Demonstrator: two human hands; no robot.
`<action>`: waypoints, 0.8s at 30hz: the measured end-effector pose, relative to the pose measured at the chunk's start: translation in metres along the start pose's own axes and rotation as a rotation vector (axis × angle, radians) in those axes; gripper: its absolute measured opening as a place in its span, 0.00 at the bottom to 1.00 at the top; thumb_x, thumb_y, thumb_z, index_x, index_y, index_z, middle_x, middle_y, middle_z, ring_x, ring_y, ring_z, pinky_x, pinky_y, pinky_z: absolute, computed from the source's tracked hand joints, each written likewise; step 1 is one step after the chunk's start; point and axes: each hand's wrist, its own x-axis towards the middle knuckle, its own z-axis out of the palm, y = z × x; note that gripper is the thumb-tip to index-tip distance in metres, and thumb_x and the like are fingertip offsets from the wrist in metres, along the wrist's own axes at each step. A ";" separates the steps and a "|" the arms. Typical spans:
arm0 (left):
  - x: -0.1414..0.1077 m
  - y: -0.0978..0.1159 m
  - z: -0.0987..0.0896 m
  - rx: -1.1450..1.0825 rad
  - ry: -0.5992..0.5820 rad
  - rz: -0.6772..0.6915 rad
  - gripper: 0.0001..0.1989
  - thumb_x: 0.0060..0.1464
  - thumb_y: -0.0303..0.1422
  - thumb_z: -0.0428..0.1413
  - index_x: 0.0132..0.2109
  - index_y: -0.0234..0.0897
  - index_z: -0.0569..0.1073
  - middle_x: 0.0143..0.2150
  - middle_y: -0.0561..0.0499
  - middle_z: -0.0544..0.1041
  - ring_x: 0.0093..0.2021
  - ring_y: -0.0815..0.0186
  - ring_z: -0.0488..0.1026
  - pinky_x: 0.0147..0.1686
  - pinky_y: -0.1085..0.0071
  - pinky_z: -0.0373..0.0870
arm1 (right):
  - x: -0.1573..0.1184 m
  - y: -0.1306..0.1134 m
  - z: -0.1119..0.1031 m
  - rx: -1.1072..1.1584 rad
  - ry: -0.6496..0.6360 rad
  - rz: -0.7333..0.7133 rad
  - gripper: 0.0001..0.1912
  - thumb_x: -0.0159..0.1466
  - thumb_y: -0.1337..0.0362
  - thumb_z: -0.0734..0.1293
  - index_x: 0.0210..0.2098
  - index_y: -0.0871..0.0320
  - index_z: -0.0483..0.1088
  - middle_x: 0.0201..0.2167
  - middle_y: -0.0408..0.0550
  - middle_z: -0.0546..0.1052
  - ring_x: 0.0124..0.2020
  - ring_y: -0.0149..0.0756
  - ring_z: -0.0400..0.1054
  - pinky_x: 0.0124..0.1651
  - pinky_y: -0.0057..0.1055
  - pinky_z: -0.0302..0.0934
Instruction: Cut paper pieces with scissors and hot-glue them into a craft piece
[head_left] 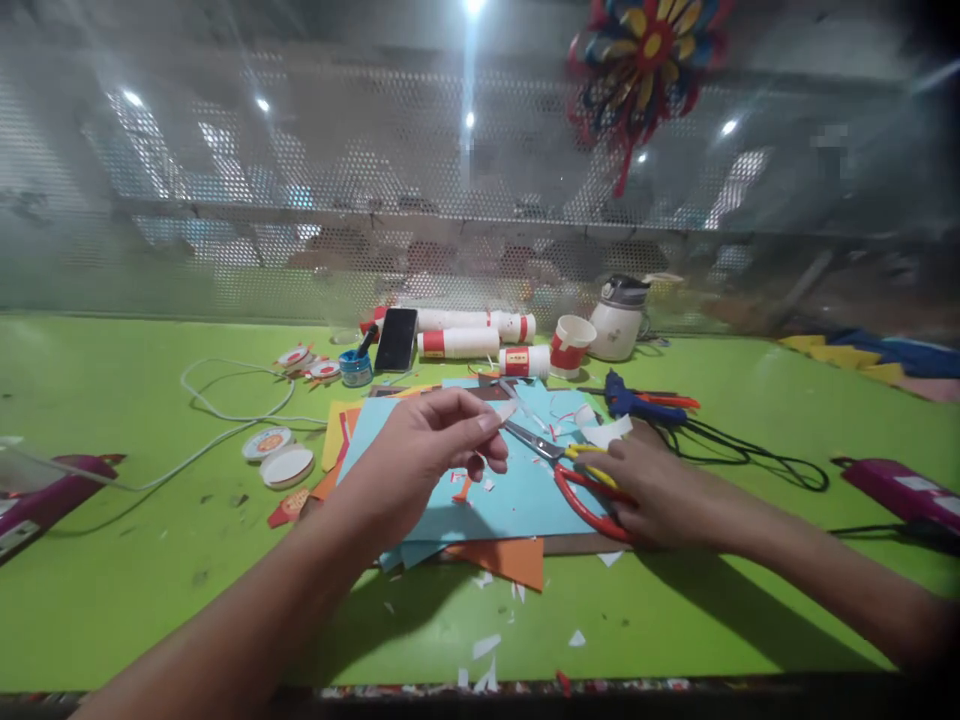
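My left hand (pixel 450 435) is closed in a pinch over the blue paper, with a small whitish scrap of paper (pixel 508 411) at its fingertips. On the right, my right hand (pixel 652 485) is wrapped about the red and yellow handles of a pair of scissors (pixel 551 448). The blades point left, toward my left hand, and look nearly closed. A curled white paper piece (pixel 609 432) lies just beyond my right fingers. Beneath both hands are stacked sheets of light blue paper (pixel 517 515), with orange paper (pixel 506 562) sticking out below.
Behind the paper stand paper-cup rolls (pixel 457 344), a red-and-white cup (pixel 573 345), a white jug (pixel 616 318), a phone (pixel 396 340) and a blue jar (pixel 355 368). A blue glue gun (pixel 637 400) with a black cord lies right. White discs (pixel 287 466) lie left.
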 end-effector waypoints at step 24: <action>-0.007 0.023 -0.010 -0.064 0.161 0.054 0.08 0.51 0.32 0.61 0.27 0.35 0.73 0.42 0.49 0.76 0.41 0.68 0.70 0.43 0.70 0.66 | -0.012 -0.028 -0.027 1.170 0.024 0.076 0.23 0.61 0.49 0.65 0.53 0.50 0.64 0.43 0.52 0.74 0.44 0.45 0.71 0.47 0.37 0.66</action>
